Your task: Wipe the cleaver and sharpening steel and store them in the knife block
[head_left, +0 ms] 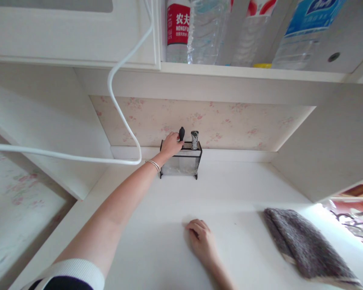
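Note:
At the back of the white counter (236,189) stands a clear-sided holder (181,166) with a black frame, looking like a knife block. From its top rise a dark rounded handle (182,133) and a mottled grey handle (195,139). My left hand (171,144) is stretched forward to the holder's upper left, its fingers closed about the base of the dark handle. Whatever lies below that handle is hidden. Nearer to me, my right hand (201,238) rests on the counter, fingers curled and nothing visible in them.
A grey-brown folded cloth (308,245) lies at the right. Overhead, a shelf (248,73) bears several plastic bottles (207,32). A white cable (119,106) hangs across the left side. Side panels (329,137) enclose the space, with flowered wallpaper (224,121) behind.

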`<state>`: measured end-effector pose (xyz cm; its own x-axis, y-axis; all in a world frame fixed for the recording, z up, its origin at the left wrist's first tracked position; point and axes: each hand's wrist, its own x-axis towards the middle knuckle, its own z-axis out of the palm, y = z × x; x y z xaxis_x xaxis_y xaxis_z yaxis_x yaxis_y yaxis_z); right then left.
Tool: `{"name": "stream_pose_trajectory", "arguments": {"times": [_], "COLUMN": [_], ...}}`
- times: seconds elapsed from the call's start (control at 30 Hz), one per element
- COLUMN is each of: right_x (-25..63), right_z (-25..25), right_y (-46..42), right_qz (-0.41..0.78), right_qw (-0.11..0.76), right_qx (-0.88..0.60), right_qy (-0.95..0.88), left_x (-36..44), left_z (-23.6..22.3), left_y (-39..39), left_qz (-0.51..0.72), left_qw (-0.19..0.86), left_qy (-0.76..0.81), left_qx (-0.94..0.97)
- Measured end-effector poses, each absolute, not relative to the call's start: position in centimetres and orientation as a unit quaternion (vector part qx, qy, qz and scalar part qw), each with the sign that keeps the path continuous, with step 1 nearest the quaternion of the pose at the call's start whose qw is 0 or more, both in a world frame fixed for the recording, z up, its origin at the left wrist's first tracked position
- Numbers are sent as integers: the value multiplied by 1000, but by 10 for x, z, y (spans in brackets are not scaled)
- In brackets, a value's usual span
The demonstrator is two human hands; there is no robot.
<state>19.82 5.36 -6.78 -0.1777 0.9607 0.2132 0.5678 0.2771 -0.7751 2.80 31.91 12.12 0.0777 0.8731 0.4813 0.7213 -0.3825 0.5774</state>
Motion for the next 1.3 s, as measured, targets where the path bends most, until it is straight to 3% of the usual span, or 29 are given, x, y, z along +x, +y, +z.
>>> {"name": "stream_pose_trajectory", "arguments": {"times": [0.17,0.47,0.87,1.13,1.3], "right_x": [199,201,201,200,199], "right_z": [-68,-73,-69,-70,-67], "right_y": [57,58,56,58,58], "right_qz": [279,280,264,267,273], "right_qw": [365,378,367,368,359], "right_qx": [-528,-524,-525,-520,-529], "right_qy": [-714,-710,-722,-723,-719], "left_x": [27,29,15,-6,-18], "left_z": [142,219,244,256,231], "left_y": [323,310,318,305,256], "left_qz": [418,486,599,633,677], "left_qw": [102,109,169,81,-27], "left_qy": [517,387,369,365,362], "left_qx": [740,776,690,678,640]}}
